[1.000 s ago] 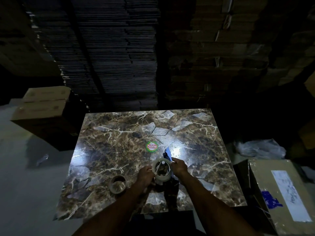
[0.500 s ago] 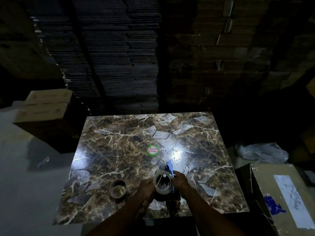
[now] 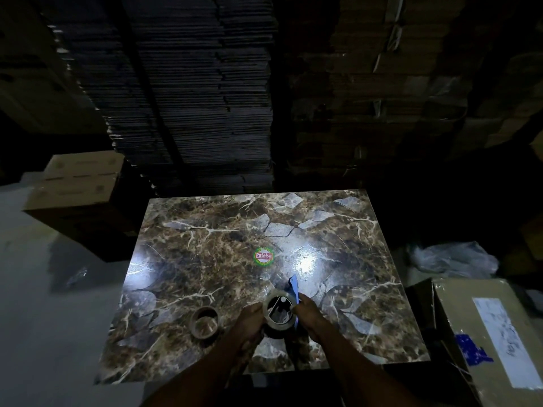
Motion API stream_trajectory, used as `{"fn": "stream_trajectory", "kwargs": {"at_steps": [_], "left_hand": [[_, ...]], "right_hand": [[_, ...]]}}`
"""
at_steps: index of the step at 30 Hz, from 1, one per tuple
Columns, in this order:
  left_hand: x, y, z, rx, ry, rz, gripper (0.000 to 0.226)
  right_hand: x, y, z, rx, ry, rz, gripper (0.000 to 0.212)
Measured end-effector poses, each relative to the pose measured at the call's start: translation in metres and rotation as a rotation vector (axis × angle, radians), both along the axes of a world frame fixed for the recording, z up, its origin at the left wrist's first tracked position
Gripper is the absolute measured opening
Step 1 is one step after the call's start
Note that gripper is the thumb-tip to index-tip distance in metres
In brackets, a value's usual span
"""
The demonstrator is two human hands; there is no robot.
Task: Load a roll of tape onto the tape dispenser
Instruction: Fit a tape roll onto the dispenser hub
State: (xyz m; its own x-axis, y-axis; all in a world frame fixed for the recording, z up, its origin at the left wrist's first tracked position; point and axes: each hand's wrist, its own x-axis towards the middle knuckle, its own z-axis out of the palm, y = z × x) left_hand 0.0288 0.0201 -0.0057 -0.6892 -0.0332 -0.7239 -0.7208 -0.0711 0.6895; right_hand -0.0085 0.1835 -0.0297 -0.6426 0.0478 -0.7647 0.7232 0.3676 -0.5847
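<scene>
A roll of clear tape (image 3: 279,314) is held over the near middle of the marble-patterned tabletop (image 3: 211,254). My left hand (image 3: 249,321) grips its left side and my right hand (image 3: 308,317) closes on its right side. The tape dispenser (image 3: 293,286) shows as a blue blade-like part sticking up behind the roll; its dark body is mostly hidden under the roll and my hands. Whether the roll sits on the dispenser's hub I cannot tell. A second, brown tape roll (image 3: 204,322) lies flat on the table to the left.
A round green and red sticker (image 3: 264,256) marks the table's middle. A taped cardboard box (image 3: 493,342) stands at the right, a plastic bag (image 3: 452,258) behind it. Cardboard boxes (image 3: 79,183) sit at the left; stacked flat cartons (image 3: 191,98) rise behind the table.
The view has tilted up slightly, so the hands and roll sit lower in frame. The hands stay on the roll and dispenser with little movement between them.
</scene>
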Motion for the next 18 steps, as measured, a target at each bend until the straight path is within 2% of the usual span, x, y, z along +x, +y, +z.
{"fn": "stream_trajectory", "kwargs": {"at_steps": [4, 7, 11, 14, 18], "left_hand": [[-0.001, 0.002, 0.002, -0.043, 0.02, -0.054, 0.036], [-0.004, 0.005, 0.009, -0.117, 0.036, -0.107, 0.023], [-0.005, -0.001, 0.01, -0.19, 0.032, -0.173, 0.023], [-0.004, -0.003, 0.015, -0.152, -0.032, -0.255, 0.03], [-0.008, 0.003, 0.003, -0.226, 0.092, -0.266, 0.028]], "right_hand": [[-0.003, 0.007, -0.043, 0.023, -0.002, 0.029, 0.047], [-0.002, 0.005, -0.04, 0.011, -0.007, 0.009, 0.047], [0.003, -0.001, -0.005, 0.016, -0.006, 0.006, 0.039], [0.003, 0.0, -0.013, 0.034, -0.005, 0.036, 0.038], [0.004, 0.002, -0.015, 0.058, 0.006, 0.093, 0.043]]}}
